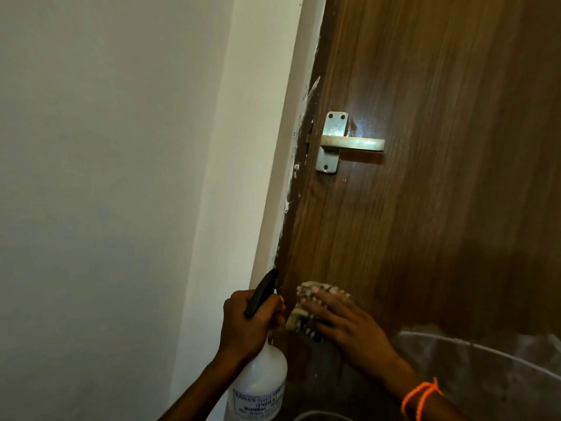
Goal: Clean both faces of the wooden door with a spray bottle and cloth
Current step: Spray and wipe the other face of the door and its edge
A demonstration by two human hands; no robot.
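Wooden door [425, 208]: fills the right side, stiff and fixed, takes firm pressure. Spray bottle [261, 381]: near left, probably light and slick plastic, best held at the neck, where left hand [246, 326] curls round it. Cloth [306, 305]: soft, limp, pressed flat low on the door under spread right hand [349, 326].

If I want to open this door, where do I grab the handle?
Grab the handle on its long flat bar, near the free right end, coming from the front with your fingers curled over the top. The bar sticks out level from its plate on the door, so the far end probably turns easiest.
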